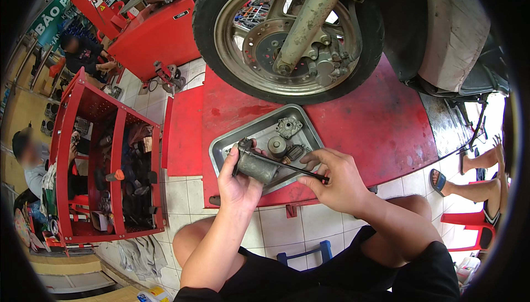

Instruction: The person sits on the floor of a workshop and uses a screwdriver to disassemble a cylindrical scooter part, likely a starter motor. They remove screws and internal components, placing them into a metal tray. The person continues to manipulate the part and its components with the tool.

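Grey cylindrical metal housing (pixel 259 168), over a silver rectangular metal tray (pixel 248 131); cradled in curled left hand (pixel 241 186), seemingly for steadiness. Slim black rod (pixel 301 170), pinched near one end by right hand (pixel 339 179), angled toward housing. Loose metal parts (pixel 288 127), in tray, presumably kept together.

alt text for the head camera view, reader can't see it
A person's left hand holds a grey cylindrical metal part over a metal tray of other metal parts, while the right hand grips a thin dark tool whose shaft crosses the part. The tray rests on a red platform, with a motorbike's front wheel just beyond.
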A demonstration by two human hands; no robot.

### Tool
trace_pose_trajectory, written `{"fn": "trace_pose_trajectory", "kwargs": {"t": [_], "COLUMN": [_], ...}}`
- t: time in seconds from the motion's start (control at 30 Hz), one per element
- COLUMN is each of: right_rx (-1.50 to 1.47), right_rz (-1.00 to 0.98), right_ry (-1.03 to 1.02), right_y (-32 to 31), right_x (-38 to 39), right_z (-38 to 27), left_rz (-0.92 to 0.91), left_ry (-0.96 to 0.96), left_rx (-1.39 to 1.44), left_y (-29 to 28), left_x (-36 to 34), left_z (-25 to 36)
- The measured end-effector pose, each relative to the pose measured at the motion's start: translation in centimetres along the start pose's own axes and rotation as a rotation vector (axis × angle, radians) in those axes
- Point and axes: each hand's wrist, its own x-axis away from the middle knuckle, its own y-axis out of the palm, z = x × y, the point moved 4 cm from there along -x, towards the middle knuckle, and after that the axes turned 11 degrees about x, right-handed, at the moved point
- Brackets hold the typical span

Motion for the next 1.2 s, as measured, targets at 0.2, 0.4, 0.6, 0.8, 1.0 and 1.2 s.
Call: {"fn": "trace_pose_trajectory", "kwargs": {"t": [0.2, 0.4, 0.6, 0.8, 1.0, 1.2], "right_rx": [-0.113, -0.049, -0.012, -0.014, 0.01, -0.002], "right_rz": [0.02, -0.055, 0.03, 0.048, 0.062, 0.063], "right_ry": [0.087, 0.099, 0.0, 0.012, -0.007, -0.004], "right_y": [0.2, -0.2, 0.1, 0.0, 0.1, 0.0], "right_x": [0.2, -0.1, 0.1, 0.1, 0.1, 0.2], "right_z": [0.7, -0.5, 0.0, 0.0, 0.3, 0.0], "left_rz": [0.006, -0.01, -0.003, 0.024, 0.013, 0.015], "left_ry": [-0.002, -0.006, -0.019, -0.006, 0.0, 0.005], "left_rx": [0.0, -0.017, -0.006, 0.025, 0.006, 0.001], "left_y": [0.0, -0.2, -0.1, -0.1, -0.2, -0.2], "left_x": [0.0, 0.0, 0.1, 0.0, -0.1, 0.0], "left_z": [0.0, -0.3, -0.4, 0.0, -0.1, 0.0]}}
